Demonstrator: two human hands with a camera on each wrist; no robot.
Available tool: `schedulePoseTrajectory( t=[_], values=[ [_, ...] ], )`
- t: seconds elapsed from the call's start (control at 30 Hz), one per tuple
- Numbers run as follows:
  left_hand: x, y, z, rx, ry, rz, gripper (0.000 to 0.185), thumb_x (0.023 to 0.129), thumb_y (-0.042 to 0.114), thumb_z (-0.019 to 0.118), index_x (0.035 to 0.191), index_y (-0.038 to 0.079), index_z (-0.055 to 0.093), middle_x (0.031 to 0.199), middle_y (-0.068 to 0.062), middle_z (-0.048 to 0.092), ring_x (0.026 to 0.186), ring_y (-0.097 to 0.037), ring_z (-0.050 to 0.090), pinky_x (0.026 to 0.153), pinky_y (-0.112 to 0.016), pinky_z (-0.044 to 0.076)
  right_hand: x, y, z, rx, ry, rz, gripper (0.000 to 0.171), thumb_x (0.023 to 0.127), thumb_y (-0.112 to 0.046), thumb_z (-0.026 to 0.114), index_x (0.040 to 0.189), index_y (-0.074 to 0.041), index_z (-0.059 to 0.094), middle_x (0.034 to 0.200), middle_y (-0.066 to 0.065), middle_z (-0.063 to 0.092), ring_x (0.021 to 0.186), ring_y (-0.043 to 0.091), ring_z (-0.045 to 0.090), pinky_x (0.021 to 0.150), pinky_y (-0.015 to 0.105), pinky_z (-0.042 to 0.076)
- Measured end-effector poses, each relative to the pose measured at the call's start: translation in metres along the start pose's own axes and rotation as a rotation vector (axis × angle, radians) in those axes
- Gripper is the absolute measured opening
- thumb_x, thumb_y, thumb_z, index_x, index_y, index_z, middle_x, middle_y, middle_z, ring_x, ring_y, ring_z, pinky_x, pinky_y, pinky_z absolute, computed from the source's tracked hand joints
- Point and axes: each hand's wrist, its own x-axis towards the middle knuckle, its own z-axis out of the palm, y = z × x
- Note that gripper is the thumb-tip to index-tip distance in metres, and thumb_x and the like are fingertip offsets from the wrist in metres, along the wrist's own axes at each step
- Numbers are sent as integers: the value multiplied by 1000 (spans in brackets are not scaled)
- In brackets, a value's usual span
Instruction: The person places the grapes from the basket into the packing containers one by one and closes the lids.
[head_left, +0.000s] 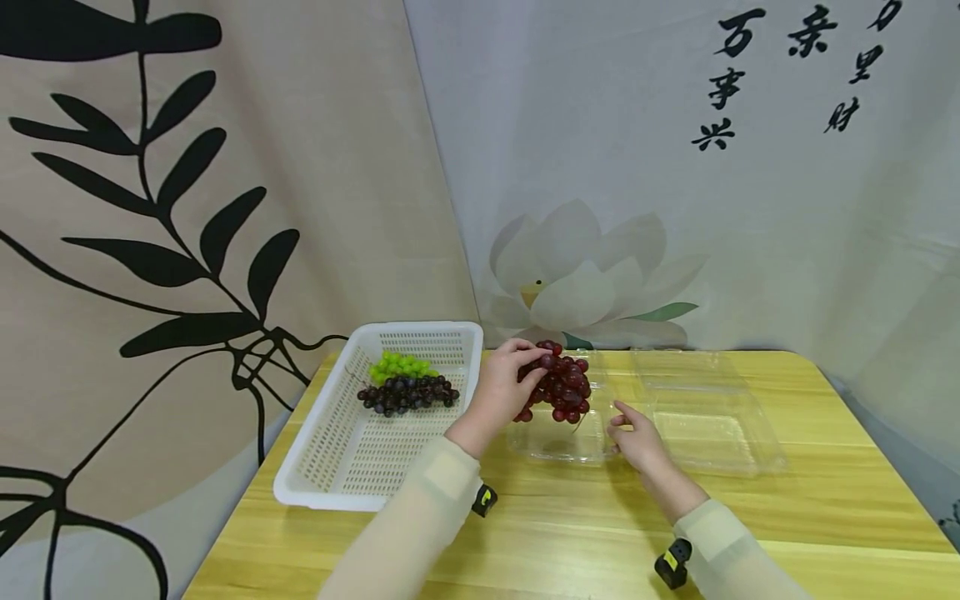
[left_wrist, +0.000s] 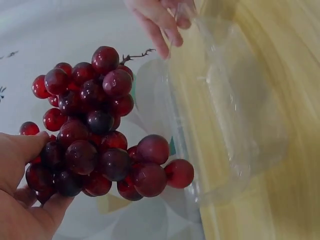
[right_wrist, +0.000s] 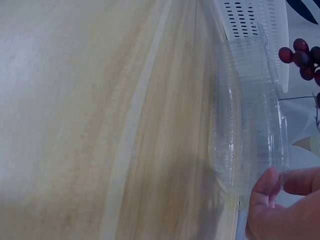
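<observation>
Here the left hand [head_left: 501, 385] grips the red grapes [head_left: 562, 388] and holds them just above the clear box [head_left: 570, 440]. The right hand [head_left: 637, 437] pinches the box rim. Left of the box stands a white basket [head_left: 315, 467] with green grapes [head_left: 400, 365] and dark grapes [head_left: 407, 393].

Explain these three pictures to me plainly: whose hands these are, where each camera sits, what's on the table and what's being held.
No machine here: a person works bare-handed. The wide picture comes from a head camera; the other two from cameras on each wrist. The left hand holds a bunch of red grapes above a clear plastic box, whose edge the right hand pinches. On the wooden table stands a white basket with green grapes and dark grapes. Another clear plastic container lies to the right.
</observation>
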Motion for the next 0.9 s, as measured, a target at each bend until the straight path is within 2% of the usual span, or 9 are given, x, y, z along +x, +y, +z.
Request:
schedulePoseTrajectory(
  t=[0.37,0.6,0.9],
  values=[
    [-3,2,30,52,-28,-84,28,89,21,66,117,18,69,118,-3,60,109,-20,59,92,-29,51,0,1,-1,10,-9,-5,55,96,0,46,146,5,24,120,23,42,75,15,51,63,23,50],
    [-8,-2,46,3,-37,-168,29,89,19,67,118,15,68,118,-5,60,108,-22,59,91,-30,51,0,1,0,28,-11,0,56,95,2,46,147,5,24,118,20,43,75,15,50,62,23,50],
    [-15,-9,62,-27,-59,-206,28,89,20,66,117,17,68,120,-6,59,111,-22,57,94,-33,50,-1,0,-1,41,-16,3,55,96,2,44,147,4,23,117,18,42,69,10,49,59,21,47]
  ],
)
